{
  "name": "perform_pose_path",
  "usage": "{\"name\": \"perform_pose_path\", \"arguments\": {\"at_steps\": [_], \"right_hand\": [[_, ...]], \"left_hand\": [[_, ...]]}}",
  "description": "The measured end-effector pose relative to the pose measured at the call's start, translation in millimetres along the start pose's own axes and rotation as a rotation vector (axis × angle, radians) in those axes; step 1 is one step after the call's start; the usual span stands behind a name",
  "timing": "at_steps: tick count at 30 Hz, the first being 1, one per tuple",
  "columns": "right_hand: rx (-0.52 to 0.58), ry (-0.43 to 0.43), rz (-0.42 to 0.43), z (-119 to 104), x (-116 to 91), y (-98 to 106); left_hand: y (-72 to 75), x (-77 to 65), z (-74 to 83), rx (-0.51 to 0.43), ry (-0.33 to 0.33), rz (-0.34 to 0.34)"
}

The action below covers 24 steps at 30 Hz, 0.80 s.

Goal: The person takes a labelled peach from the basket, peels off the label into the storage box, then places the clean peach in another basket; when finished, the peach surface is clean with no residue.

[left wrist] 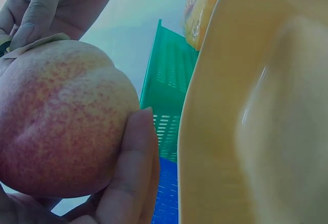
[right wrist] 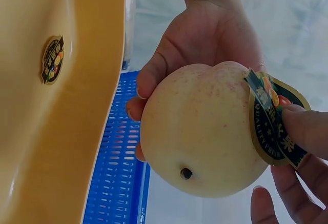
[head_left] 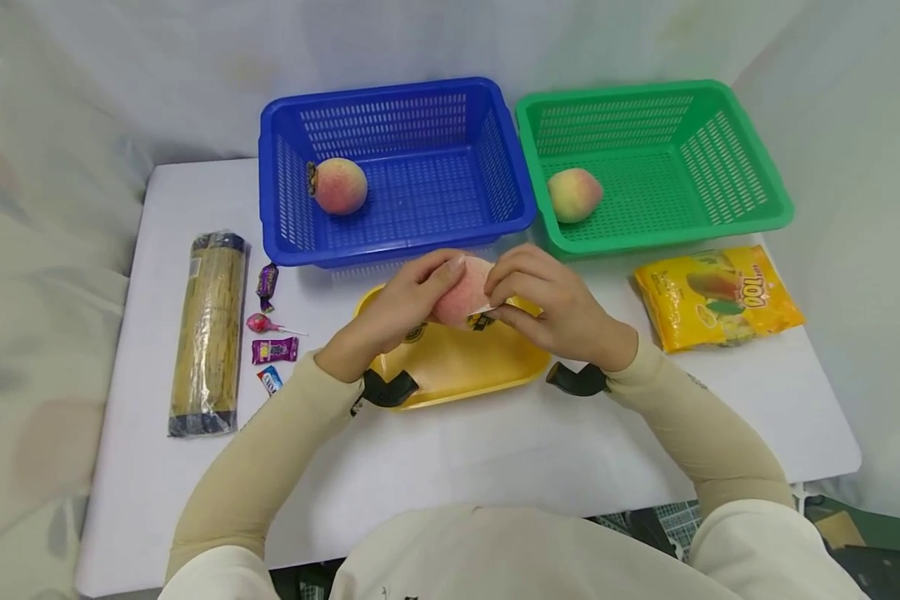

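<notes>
Over the yellow tray [head_left: 457, 367], my left hand [head_left: 393, 308] holds a pink and cream peach [head_left: 461, 292], its fingers curled round the fruit. From the other side my right hand [head_left: 555, 300] pinches a dark, gold-edged sticker [right wrist: 266, 126] between thumb and fingers. In the right wrist view this sticker overlaps the peach's side and stands partly away from the skin. A small dark stem hole [right wrist: 186, 173] shows on the pale side. A similar round label [right wrist: 53, 60] lies on the tray's inner surface.
A blue basket [head_left: 390, 250] holds one peach [head_left: 342, 186] with a label; the green basket [head_left: 667, 237] beside it holds another peach [head_left: 574, 195]. At left lie a plastic-wrapped straw-coloured roll [head_left: 206, 333], wrapped candies [head_left: 274, 350] and a lollipop [head_left: 258, 323]. A yellow snack bag [head_left: 720, 296] lies right.
</notes>
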State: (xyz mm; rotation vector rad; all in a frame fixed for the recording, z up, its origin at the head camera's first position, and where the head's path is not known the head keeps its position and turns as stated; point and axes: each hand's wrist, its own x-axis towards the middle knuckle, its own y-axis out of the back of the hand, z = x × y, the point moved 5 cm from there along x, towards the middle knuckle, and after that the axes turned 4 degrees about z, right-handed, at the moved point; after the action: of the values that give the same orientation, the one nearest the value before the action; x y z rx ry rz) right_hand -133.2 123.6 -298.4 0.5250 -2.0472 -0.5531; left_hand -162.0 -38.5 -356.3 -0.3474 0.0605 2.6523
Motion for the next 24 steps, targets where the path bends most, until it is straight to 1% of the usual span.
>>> {"name": "perform_pose_path", "arguments": {"at_steps": [5,10,13,16,19,24], "right_hand": [[-0.005,-0.004,-0.006,0.5,2.2,-0.2],[-0.009,-0.005,-0.008,0.8,3.4,-1.0],[-0.008,-0.003,-0.008,1.1,4.2,-1.3],[-0.007,-0.003,0.004,1.9,4.7,-1.6],[0.005,-0.005,0.018,2.6,5.0,-2.5],[0.027,-0.005,-0.002,2.8,6.1,-4.4]], "left_hand": [[1.9,0.3,-1.9,-0.042,0.021,0.002],[5.0,-0.6,-3.0,-0.047,0.037,0.033],[7.0,-1.4,-2.3,-0.041,0.033,0.043],[8.4,-2.2,-1.4,-0.025,0.018,0.030],[10.3,-3.8,-1.3,-0.011,-0.001,0.002],[14.1,-5.5,-2.2,-0.036,-0.032,-0.047]]}}
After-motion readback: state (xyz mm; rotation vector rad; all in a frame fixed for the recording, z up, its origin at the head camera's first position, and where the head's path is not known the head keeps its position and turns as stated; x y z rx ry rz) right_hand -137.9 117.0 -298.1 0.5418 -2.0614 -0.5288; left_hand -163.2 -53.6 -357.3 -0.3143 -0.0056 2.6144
